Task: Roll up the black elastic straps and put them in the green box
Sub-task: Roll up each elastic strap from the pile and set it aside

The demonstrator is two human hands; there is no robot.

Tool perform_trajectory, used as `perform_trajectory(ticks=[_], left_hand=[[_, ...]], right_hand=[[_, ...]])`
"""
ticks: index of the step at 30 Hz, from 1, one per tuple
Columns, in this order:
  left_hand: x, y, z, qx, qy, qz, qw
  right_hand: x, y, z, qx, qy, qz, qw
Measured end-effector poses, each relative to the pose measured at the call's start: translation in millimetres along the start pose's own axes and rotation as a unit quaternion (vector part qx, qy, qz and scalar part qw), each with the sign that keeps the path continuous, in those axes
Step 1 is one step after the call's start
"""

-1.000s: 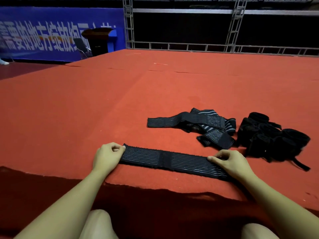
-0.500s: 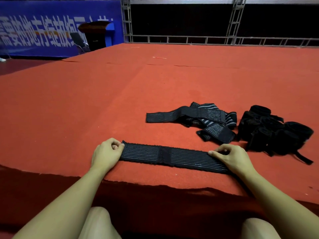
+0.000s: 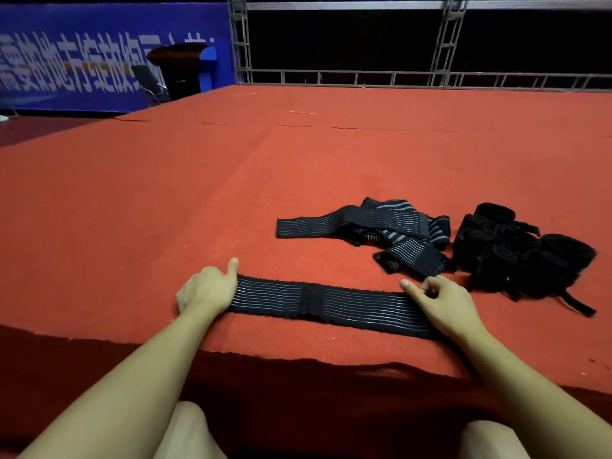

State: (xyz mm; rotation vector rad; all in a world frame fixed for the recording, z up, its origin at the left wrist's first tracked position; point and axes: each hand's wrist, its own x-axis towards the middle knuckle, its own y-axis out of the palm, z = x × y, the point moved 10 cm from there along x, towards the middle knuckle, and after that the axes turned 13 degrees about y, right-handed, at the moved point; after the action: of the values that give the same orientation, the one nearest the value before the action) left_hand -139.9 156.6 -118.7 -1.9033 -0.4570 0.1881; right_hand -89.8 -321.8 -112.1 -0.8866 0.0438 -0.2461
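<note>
- A black ribbed elastic strap (image 3: 331,304) lies flat along the near edge of the red carpeted stage floor (image 3: 165,210).
- The left hand (image 3: 207,289) grips the strap's left end, thumb raised.
- The right hand (image 3: 443,304) pinches its right end, fingers curled.
- Beyond lie a loose pile of unrolled black straps (image 3: 381,226) and, beside it, a cluster of rolled black straps (image 3: 516,250).

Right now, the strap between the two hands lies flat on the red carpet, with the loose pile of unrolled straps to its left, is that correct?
Not quite: the head view shows the loose pile of unrolled straps beyond the flat strap and to its right, not its left. The rest holds: the strap lies flat on the red carpet between the left hand and right hand.
</note>
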Motion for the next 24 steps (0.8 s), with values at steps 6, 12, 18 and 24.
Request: perform_trajectory(ticks=[6,12,18,24], left_hand=[[-13,-8,-6,-0.048,0.074,-0.089,0.992],[-12,-9,-5,-0.087,0.08,-0.092,0.989],[-12,-12,-4,-0.174,0.098,-0.11,0.974],[-12,-8,0,-0.215,0.097,-0.098,0.967]], right_hand=[[-1,5,-2,0.101,0.001,0.106,0.989],[-4,-1,0,0.155,0.001,0.098,0.983],[-6,-7,-2,0.217,0.022,0.092,0.972],[-7,-9,-2,0.238,0.03,0.089,0.967]])
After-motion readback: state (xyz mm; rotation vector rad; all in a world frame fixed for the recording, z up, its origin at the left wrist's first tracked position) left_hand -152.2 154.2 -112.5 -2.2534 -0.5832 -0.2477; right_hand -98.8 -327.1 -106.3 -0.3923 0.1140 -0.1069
